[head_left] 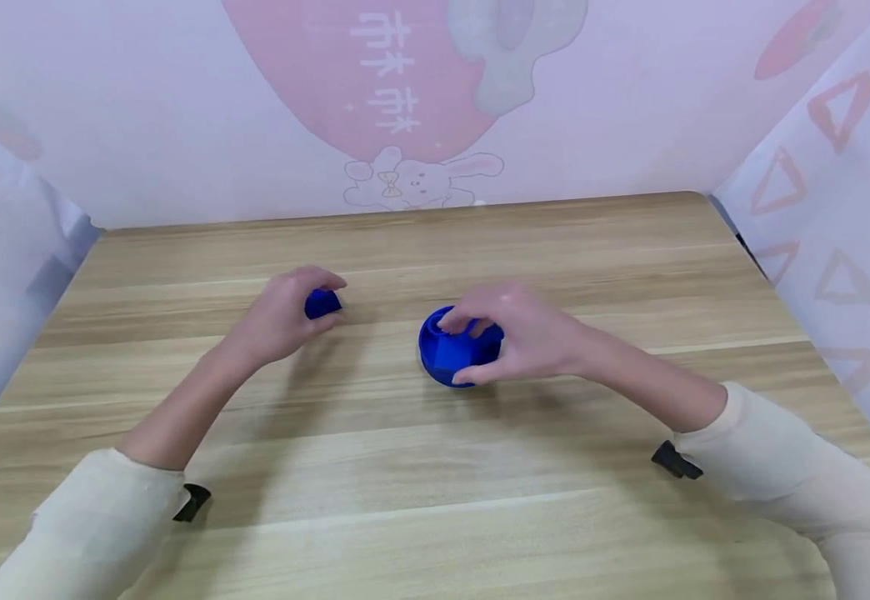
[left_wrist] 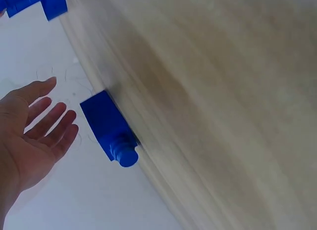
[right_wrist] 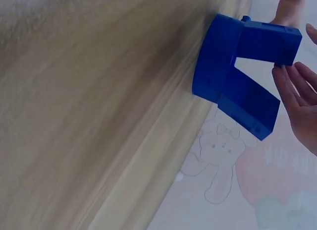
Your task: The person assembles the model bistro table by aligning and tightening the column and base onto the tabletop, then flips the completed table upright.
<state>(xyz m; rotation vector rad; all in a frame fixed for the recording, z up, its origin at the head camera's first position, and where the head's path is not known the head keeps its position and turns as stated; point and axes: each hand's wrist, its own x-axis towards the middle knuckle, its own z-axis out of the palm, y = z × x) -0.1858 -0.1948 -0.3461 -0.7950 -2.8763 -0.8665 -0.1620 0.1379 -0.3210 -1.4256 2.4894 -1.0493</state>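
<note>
On the left of the table, my left hand [head_left: 279, 317] curves loosely beside a small blue block [head_left: 322, 305]. The left wrist view has this block [left_wrist: 105, 122] against the table, a round knob [left_wrist: 128, 156] at one end, with a gap between it and the relaxed fingers. Near the table's middle sits a round blue base [head_left: 429, 363]. Two blue blocks rise from that base [right_wrist: 214, 59] in the right wrist view, an upper one [right_wrist: 267, 42] and a lower one [right_wrist: 250, 105]. My right hand [head_left: 532, 335] spreads over them, fingertips right at the upper block's end.
Wood-grain table [head_left: 435, 483] spreads under both forearms. Behind its far edge hangs a pale printed sheet [head_left: 180, 125] with a rabbit drawing, and another sheet [head_left: 840, 217] hangs along the right side. Dark straps [head_left: 192, 502] show at the sleeves.
</note>
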